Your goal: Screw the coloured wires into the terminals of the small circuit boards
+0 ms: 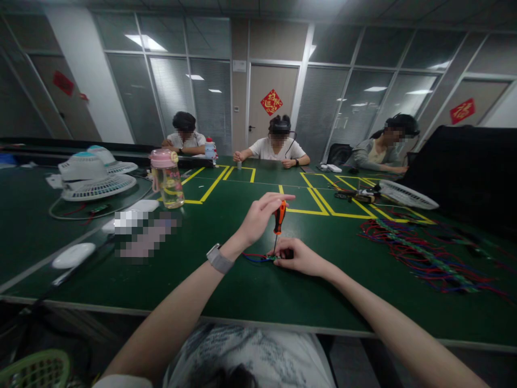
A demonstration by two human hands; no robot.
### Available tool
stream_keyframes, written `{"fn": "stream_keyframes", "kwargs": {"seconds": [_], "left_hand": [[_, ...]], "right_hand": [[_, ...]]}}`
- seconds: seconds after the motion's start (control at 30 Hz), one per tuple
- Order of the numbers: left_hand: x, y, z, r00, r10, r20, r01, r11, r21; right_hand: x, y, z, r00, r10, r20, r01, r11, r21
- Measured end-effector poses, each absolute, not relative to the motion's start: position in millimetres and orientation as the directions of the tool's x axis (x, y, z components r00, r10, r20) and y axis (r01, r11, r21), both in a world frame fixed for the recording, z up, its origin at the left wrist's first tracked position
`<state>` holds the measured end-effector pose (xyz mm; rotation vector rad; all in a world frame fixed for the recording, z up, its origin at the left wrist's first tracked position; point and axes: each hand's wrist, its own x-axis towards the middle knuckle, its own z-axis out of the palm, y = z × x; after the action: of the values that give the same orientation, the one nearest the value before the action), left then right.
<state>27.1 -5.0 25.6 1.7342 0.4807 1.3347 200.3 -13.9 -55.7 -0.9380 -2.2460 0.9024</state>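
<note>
An orange and black screwdriver (279, 216) stands nearly upright, its tip down at a small green circuit board (271, 258). My left hand (262, 216) holds the screwdriver near the top of its handle, with some fingers stretched out over the handle's end. Low on the table, my right hand (299, 257) pinches the board's edge beside the tip. Red and blue wires (253, 259) run left from the board. The exact contact of tip and board is too small to make out.
Many wired circuit boards (428, 253) lie in a row at the right. A pink-lidded bottle (167, 180), white fans (97, 175) and a white oval piece (73, 255) are at the left. Yellow tape (307, 210) marks the green table. Several people (278, 145) sit across.
</note>
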Motion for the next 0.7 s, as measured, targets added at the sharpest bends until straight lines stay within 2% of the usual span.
{"fn": "stream_keyframes", "kwargs": {"seconds": [0.07, 0.13, 0.33, 0.43, 0.5, 0.6, 0.7], "left_hand": [[26.6, -6.1, 26.7, 0.417, 0.743, 0.524, -0.282, -0.442, 0.851], [26.4, -7.5, 27.3, 0.425, 0.754, 0.5, -0.286, -0.412, 0.865], [26.6, -8.0, 26.8, 0.28, 0.733, 0.62, -0.081, -0.626, 0.776], [25.1, -7.6, 28.7, 0.283, 0.71, 0.645, -0.04, -0.663, 0.747], [24.0, -8.0, 30.3, 0.34, 0.708, 0.619, -0.104, -0.626, 0.773], [24.1, -9.7, 31.2, 0.441, 0.716, 0.542, -0.244, -0.486, 0.839], [25.9, -11.1, 29.9, 0.403, 0.757, 0.515, -0.243, -0.454, 0.857]], "right_hand": [[200.2, -14.0, -55.7, -0.613, 0.76, 0.217, 0.396, 0.533, -0.747], [200.0, -14.1, -56.0, -0.608, 0.763, 0.219, 0.392, 0.528, -0.753], [199.9, -14.5, -55.4, -0.61, 0.763, 0.214, 0.406, 0.533, -0.742], [200.1, -14.9, -54.4, -0.614, 0.761, 0.211, 0.409, 0.535, -0.739], [200.1, -15.1, -54.2, -0.616, 0.759, 0.209, 0.402, 0.531, -0.746], [199.9, -15.2, -54.2, -0.611, 0.763, 0.211, 0.397, 0.526, -0.752], [199.5, -15.3, -53.7, -0.614, 0.762, 0.207, 0.403, 0.528, -0.747]]}}
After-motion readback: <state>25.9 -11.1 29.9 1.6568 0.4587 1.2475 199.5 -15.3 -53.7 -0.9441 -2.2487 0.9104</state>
